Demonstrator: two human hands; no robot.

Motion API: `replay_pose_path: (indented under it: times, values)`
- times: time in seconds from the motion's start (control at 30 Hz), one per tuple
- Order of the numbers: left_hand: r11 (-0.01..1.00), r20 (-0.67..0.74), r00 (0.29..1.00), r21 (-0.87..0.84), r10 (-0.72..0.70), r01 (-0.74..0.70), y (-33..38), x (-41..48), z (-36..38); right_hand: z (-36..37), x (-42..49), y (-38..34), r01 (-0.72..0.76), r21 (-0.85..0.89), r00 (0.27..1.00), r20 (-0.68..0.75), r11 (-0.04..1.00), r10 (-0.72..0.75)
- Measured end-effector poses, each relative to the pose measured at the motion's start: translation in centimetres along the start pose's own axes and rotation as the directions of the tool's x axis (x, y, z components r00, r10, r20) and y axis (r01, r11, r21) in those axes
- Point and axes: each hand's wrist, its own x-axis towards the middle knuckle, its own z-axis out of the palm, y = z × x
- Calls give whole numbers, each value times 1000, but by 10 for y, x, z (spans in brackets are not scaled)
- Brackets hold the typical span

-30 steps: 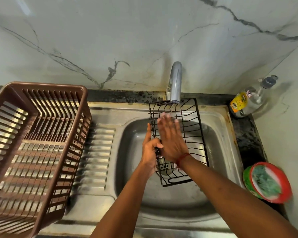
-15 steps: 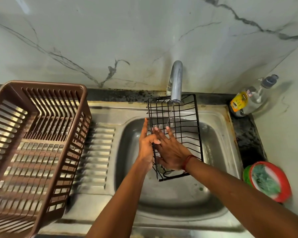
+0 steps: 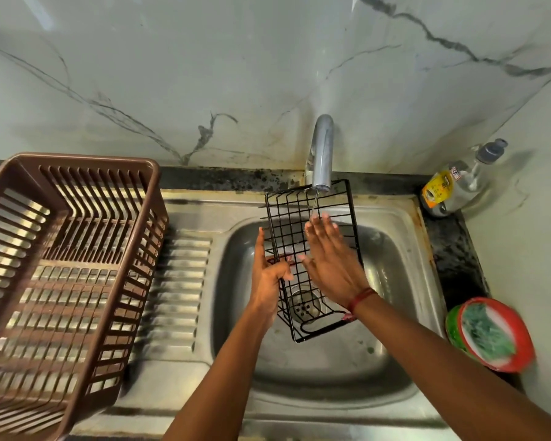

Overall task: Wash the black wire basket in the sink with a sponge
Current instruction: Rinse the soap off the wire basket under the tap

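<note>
Head view: black wire basket [image 3: 287, 231] tilted over steel sink [image 3: 398, 281] — left hand [image 3: 268, 276] grips its edge, right hand [image 3: 333, 265] spread flat; marble wall [image 3: 236, 74].

— What's over the sink [image 3: 395, 249]?
— A basket [image 3: 291, 232], tilted under the tap [image 3: 322, 151]; a thin stream hits its top end.
— Who holds it?
— The left hand [image 3: 268, 275] pinches its left edge. The right hand [image 3: 331, 265] lies flat on the mesh.
— And beside?
— A crate [image 3: 77, 159] left; a bottle [image 3: 455, 183] and tub [image 3: 490, 332] right.
</note>
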Motion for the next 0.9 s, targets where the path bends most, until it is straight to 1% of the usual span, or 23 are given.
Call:
replay_pose_path:
  times: [0.03, 0.07, 0.1, 0.13, 0.17, 0.2, 0.23, 0.27, 0.3, 0.33, 0.4, 0.43, 0.5, 0.57, 0.6, 0.67, 0.7, 0.73, 0.77, 0.8, 0.83, 0.87, 0.9]
  values:
    - [1000, -12, 1000, 3, 4, -4, -2, -2, -3, -7, 0, 3, -5, -4, 991, -132, 1000, 4]
    - [1000, -26, 1000, -6, 15, -15, -5, -3, -6, -13, 1, 8, -21, 0, 961, -275, 1000, 20]
    - [1000, -38, 999, -18, 20, -21, -10, -4, -8, -19, 2, 10, -56, 37, 916, -395, 998, 66]
    - [999, -50, 999, -31, 22, -23, -14, -6, -9, -25, 5, 11, -120, 124, 872, -461, 985, 164]
    - [999, -65, 998, -42, 18, -21, -16, -9, -9, -29, 10, 10, -202, 261, 840, -449, 944, 304]
    - [999, -81, 997, -46, 11, -14, -19, -13, -9, -30, 14, 9, -286, 424, 818, -359, 859, 449]
    - [998, -94, 996, -56, 5, -10, -19, -18, -7, -27, 20, 9, -346, 568, 803, -232, 747, 548]
    - [997, -106, 994, -72, -12, 5, -19, -21, -6, -23, 26, 9, -379, 672, 795, -115, 636, 596]
    - [997, -115, 993, -73, -31, 23, -20, -25, -4, -18, 33, 9, -403, 726, 790, -30, 557, 612]
    - [998, -121, 992, -49, -34, 28, -21, -29, -2, -15, 38, 9, -421, 745, 790, 21, 518, 612]
    - [999, -101, 994, 13, -38, 39, -27, -35, -5, -10, 49, 9, -435, 762, 805, 89, 480, 587]
    - [999, -78, 996, -5, -50, 50, -29, -37, -11, -11, 53, 8, -419, 774, 824, 104, 475, 558]
    - [987, -35, 993, -124, -109, 104, -22, -38, -26, -15, 58, 6, -381, 779, 862, 105, 498, 496]
    - [957, -21, 986, -245, -164, 154, -12, -29, -42, -16, 62, 7, -353, 771, 895, 114, 530, 431]
    - [954, -31, 986, -258, -166, 153, -7, -22, -50, -17, 64, 7, -337, 769, 913, 128, 543, 386]
    - [972, -27, 991, -200, -132, 124, 8, -9, -60, -20, 68, 7, -292, 732, 951, 154, 616, 268]
    - [984, 3, 991, -114, -137, 137, 17, -3, -62, -23, 70, 5, -249, 692, 968, 157, 678, 195]
    - [986, 45, 985, 12, -165, 164, 26, 3, -61, -25, 72, 3, -192, 649, 981, 148, 736, 126]
    - [971, 76, 975, 136, -209, 198, 32, 6, -57, -27, 75, 2, -133, 613, 990, 127, 779, 69]
    - [953, 76, 968, 209, -239, 219, 37, 7, -50, -28, 78, 1, -86, 584, 994, 104, 807, 31]
    - [947, 47, 968, 222, -247, 231, 36, 9, -45, -28, 80, -1, -69, 566, 996, 87, 821, 24]
    - [953, 11, 970, 188, -242, 235, 34, 10, -40, -29, 80, -3, -80, 552, 996, 74, 830, 47]
    - [963, -31, 972, 133, -234, 236, 32, 9, -35, -27, 79, -7, -110, 523, 994, 40, 845, 105]
